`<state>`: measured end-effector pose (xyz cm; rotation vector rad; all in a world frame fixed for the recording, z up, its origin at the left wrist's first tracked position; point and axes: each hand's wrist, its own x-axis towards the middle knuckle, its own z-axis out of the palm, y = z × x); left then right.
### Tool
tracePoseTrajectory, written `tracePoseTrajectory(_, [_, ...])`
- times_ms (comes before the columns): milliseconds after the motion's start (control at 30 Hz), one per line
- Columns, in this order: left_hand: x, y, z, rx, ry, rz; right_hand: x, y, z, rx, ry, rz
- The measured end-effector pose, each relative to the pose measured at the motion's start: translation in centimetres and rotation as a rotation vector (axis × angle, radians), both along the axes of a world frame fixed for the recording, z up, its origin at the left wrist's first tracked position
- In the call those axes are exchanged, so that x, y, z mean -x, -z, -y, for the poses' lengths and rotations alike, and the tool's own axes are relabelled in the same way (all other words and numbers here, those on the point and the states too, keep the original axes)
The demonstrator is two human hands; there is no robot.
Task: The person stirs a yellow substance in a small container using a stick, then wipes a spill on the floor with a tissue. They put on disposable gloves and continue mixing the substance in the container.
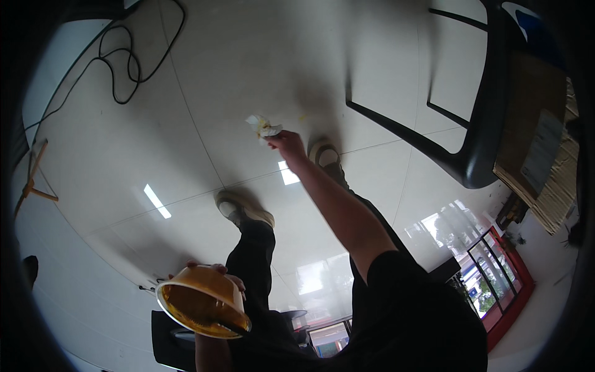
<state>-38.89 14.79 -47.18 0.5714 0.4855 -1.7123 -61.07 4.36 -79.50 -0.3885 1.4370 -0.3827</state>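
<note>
My left hand (236, 282) grips a round bowl (218, 286) from its outer side, tilted so that its mouth faces the camera. Orange-yellow residue coats the bowl's inside, and a dark utensil (230, 327) lies against the rim; its kind is hard to tell. Out ahead, my right hand (288, 142) pinches a crumpled white tissue (264, 126) smeared with yellow. Beyond that hand a small yellow smear (303, 117) marks the tiled floor (241, 69). Whether the tissue touches the floor cannot be made out.
A black chair frame (469, 158) with thin legs stands at the right, beside cardboard (530, 135). Loops of black cable (135, 69) lie on the floor at upper left. My shoes (244, 208) are on the tiles. A red-framed window or door (516, 288) appears at lower right.
</note>
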Motion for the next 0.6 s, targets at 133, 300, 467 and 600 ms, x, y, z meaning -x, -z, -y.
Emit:
tracePoseTrajectory(133, [1.3, 0.0, -1.7, -0.039, 0.003, 0.016, -0.6, -4.1, -0.4, -0.167, 0.453, 0.555])
tracePoseTrajectory(300, [0.8, -0.1, -1.0, -0.050, -0.012, -0.029, 7.5, 0.0, 1.0, -0.176, 0.512, 0.490])
tracePoseTrajectory(467, [0.4, -0.5, -1.5, -0.150, -0.021, -0.048, 13.9, 5.3, 2.0, -0.147, 0.397, -0.033])
tracePoseTrajectory(600, [-0.8, -0.1, -1.7, -0.069, 0.021, -0.024, 11.4, 6.3, 2.4, 0.066, 0.173, -0.589])
